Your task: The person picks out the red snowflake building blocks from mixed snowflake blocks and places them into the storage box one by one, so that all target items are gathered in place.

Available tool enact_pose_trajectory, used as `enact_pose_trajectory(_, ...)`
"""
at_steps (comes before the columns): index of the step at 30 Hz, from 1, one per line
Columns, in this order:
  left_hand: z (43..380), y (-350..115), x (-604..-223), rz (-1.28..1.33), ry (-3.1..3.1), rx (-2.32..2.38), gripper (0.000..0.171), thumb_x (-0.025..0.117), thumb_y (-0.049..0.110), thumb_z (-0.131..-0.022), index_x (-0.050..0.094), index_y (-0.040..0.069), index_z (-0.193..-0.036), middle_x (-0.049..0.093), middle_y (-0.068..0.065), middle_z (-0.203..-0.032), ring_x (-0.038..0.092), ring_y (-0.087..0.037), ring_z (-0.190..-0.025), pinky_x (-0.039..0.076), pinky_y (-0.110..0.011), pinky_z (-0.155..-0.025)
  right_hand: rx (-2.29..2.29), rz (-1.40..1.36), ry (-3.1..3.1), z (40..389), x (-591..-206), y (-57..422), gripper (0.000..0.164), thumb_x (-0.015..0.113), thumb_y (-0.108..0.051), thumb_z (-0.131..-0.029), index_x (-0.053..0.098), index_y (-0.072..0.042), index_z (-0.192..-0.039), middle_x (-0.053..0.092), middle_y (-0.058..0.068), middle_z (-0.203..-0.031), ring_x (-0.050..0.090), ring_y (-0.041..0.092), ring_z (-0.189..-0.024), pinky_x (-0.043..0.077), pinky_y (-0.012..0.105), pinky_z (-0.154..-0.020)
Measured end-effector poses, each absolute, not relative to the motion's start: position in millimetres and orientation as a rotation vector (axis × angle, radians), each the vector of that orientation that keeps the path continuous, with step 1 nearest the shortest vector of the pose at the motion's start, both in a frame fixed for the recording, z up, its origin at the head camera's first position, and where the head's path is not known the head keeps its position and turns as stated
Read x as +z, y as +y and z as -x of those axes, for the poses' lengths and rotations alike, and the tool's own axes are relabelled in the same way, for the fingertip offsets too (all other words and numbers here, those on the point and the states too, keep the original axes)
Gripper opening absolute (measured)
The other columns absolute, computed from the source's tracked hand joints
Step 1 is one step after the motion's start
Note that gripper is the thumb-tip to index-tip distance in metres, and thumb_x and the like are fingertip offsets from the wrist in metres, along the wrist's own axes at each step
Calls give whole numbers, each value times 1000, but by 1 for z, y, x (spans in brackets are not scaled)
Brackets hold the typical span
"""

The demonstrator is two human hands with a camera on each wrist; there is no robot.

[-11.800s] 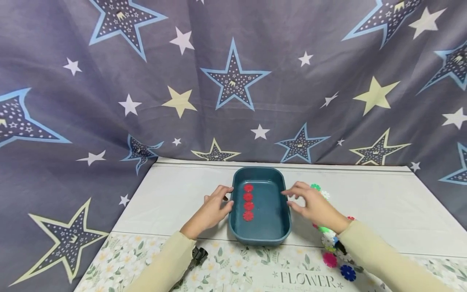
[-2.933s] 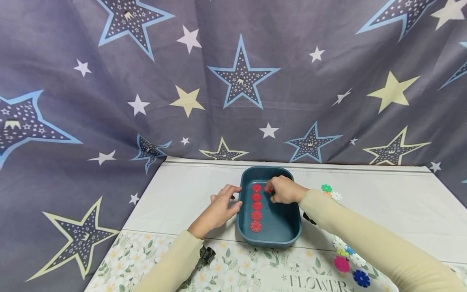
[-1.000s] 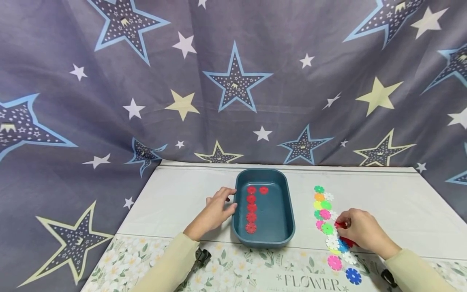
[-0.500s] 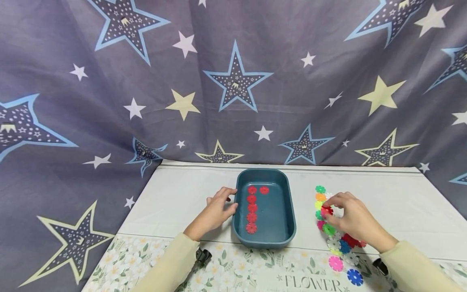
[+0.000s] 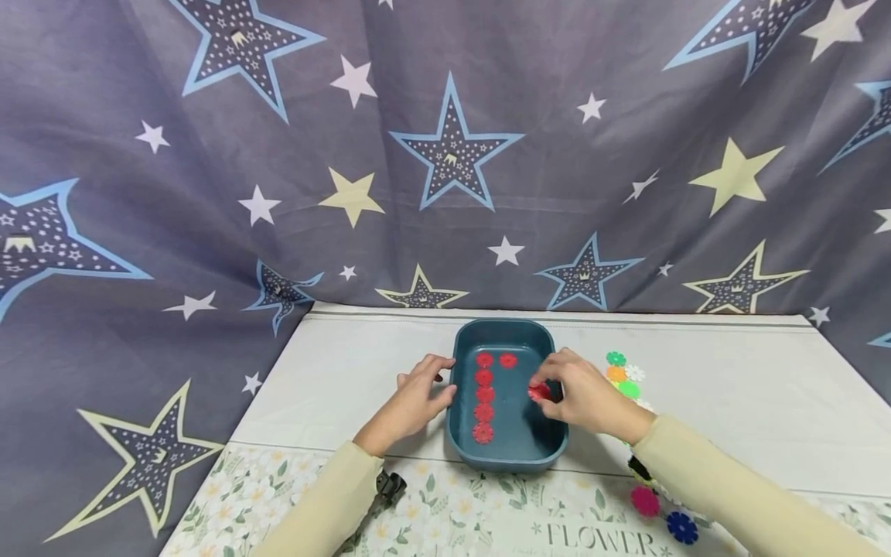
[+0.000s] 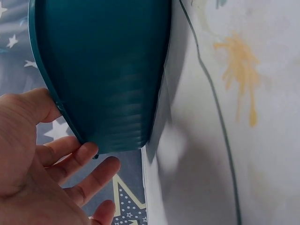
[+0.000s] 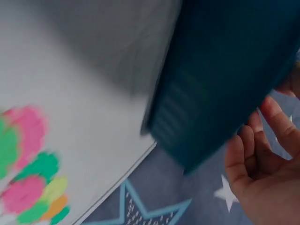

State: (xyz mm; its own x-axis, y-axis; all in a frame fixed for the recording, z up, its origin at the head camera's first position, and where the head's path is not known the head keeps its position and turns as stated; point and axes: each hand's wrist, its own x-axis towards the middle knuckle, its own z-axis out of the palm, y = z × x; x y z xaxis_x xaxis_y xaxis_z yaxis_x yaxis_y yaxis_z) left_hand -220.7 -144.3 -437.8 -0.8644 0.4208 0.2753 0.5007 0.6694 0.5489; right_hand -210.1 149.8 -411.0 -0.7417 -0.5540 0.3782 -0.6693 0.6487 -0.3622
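Head view: I see a red snowflake disc [image 5: 539, 393] pinched between the thumb and fingers of the right hand [image 5: 583, 393], inside the outline of the dark teal tray [image 5: 508, 466] and close to its right edge. I can't tell whether that disc touches the tray floor, and my right wrist view hides it behind the tray wall. Along the tray's left side, 5 red discs [image 5: 485, 394] form a column running from far to near. 1 more red disc [image 5: 508, 360] lies toward the tray's far edge, just right of the column's far end. The left hand [image 5: 407, 398] holds nothing; its fingers are spread and loosely bent, fingertips against the tray's left rim. The tray sits with its far end near the desk's [image 5: 369, 340] far edge. To its right I get a trail of loose discs, among them green [image 5: 616, 358], orange [image 5: 616, 374] and, nearest the desk's near edge, dark blue [image 5: 681, 527]. Floral print [image 5: 445, 503] covers the near edge; a star-patterned curtain [image 5: 418, 46] hangs behind.
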Motion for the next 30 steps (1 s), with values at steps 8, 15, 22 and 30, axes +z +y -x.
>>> enact_pose_trajectory(8, 222, -145, -439, 762, -2758, -955, 39, 62, 16, -92, 54, 3, -127, 54, -4, -121, 56, -20, -98, 27, -40, -74, 636, -1121, -2746, 237, -419, 115, 15, 78, -16, -73, 73, -12, -86, 63, -3, -88, 50, 17, -85, 44, 35, -75)
enact_pose_trajectory(15, 223, -145, -439, 759, -2761, -968, 39, 62, 17, -92, 54, 3, -128, 53, -4, -122, 55, -21, -99, 26, -41, -75, 491, -1101, -2840, 245, -429, 106, 17, 79, -17, -70, 72, -16, -85, 63, -6, -88, 51, 17, -88, 46, 35, -73)
enact_pose_trajectory(22, 223, -145, -438, 754, -2763, -983, 39, 62, 16, -92, 54, 4, -128, 53, -4, -122, 55, -20, -99, 26, -41, -75, 379, -1133, -2857, 246, -433, 107, 19, 81, -19, -67, 73, -18, -85, 64, -8, -85, 49, 14, -81, 45, 34, -66)
enact_pose_trajectory(30, 221, -144, -437, 748, -2767, -977, 39, 62, 16, -92, 54, 4, -128, 54, -4, -122, 56, -20, -99, 26, -40, -75, 473, -1113, -2827, 245, -433, 107, 18, 78, -20, -71, 71, -16, -88, 63, -7, -83, 49, 13, -79, 45, 32, -67)
